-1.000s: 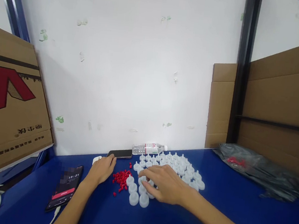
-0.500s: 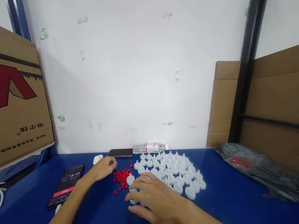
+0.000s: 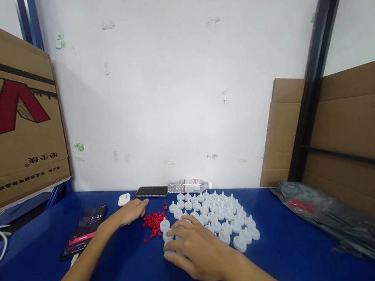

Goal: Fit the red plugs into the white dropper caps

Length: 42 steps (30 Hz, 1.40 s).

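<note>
My right hand curves over a few white nozzle caps at the near left of a larger group, with its fingers and thumb around them. Its palm and fingers partly hide these caps. Many more white round nozzle caps, each with a thin upright tip, stand close together beyond that hand. A loose pile of small red plastic pieces lies between my hands. My left hand rests just left of the pile, index finger stretched forward and the others loosely bent; nothing shows in it.
A black phone, a white earbud case and a plastic bottle lie near the wall. Another phone, lit and cabled, is by my left forearm. A grey plastic bag lies right; a cardboard box stands left.
My left index finger has straightened out from a curled pose. My right thumb and fingers have drawn in a little around the near caps. The view has shifted slightly.
</note>
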Motion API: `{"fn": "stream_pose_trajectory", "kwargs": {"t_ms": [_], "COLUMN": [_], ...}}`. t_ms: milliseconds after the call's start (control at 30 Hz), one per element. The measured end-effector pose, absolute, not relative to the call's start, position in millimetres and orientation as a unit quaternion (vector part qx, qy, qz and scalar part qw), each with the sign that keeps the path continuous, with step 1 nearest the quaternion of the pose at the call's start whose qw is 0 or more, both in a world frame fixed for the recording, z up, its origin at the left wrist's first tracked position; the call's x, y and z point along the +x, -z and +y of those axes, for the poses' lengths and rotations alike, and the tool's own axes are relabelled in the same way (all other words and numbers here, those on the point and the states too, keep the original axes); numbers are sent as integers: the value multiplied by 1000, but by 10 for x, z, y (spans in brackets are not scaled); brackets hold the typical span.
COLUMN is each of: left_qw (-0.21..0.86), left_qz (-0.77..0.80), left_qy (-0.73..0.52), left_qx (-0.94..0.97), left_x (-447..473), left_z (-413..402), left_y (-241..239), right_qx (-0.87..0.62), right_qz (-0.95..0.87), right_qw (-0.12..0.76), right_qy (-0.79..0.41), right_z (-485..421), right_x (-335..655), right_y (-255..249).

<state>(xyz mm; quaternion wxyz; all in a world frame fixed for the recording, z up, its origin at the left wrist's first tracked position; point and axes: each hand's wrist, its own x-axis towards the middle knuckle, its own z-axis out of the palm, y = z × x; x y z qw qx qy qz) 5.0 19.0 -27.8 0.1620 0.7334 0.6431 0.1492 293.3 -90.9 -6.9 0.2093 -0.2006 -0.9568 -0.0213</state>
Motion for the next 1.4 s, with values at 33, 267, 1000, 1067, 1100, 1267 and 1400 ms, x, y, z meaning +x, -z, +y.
{"fn": "stream_pose_trajectory", "kwargs": {"t_ms": [33, 267, 1000, 1067, 1100, 1267, 1400], "left_qw": [177, 225, 402, 394, 387, 360, 336], "left_qz": [650, 638, 553, 556, 562, 560, 493], "left_qy": [-145, -142, -111, -128, -143, -263, -338], "left_qx": [725, 722, 721, 721, 717, 698, 728], "left_x": [38, 42, -101, -122, -131, -9, 353], "left_z": [197, 172, -62, -64, -60, -38, -140], "left_y": [282, 281, -44, -49, -53, -103, -186], "right_qx": [-199, -199, -176, -189, -199, -235, -262], "right_qz": [-958, -959, -948, -942, -937, -912, -897], "right_qw": [204, 200, 262, 274, 284, 335, 353], "right_qy": [23, 19, 44, 39, 36, 35, 44], "right_z": [-906, -897, -891, -881, -872, -786, -739], "right_x": [2932, 2913, 2883, 2881, 2881, 2895, 2907], "right_y": [74, 102, 125, 147, 161, 233, 241]}}
